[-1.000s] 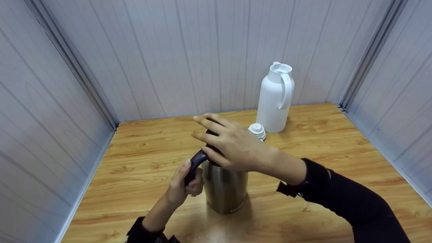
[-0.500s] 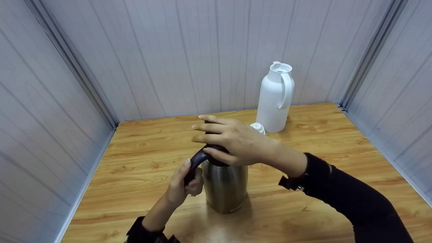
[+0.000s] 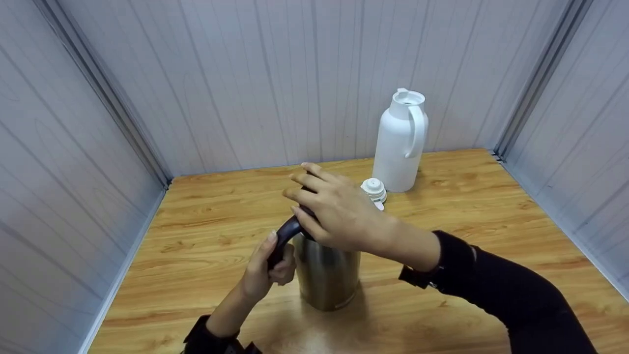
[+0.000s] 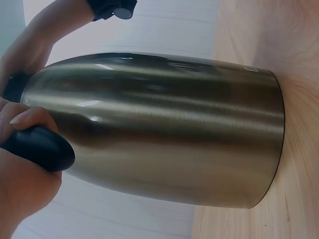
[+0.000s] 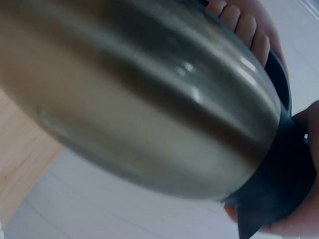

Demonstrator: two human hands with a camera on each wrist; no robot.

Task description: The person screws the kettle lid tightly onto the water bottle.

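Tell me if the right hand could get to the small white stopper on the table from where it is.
Probably yes. The right hand rests on top of the steel flask, and the white stopper stands just behind it on the table, with nothing between them.

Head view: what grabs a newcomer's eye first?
The steel flask at the middle of the wooden table: the left hand grips its dark handle while the right hand lies over its dark top. Next, the white jug standing open at the back wall, with a white stopper on the table in front of it.
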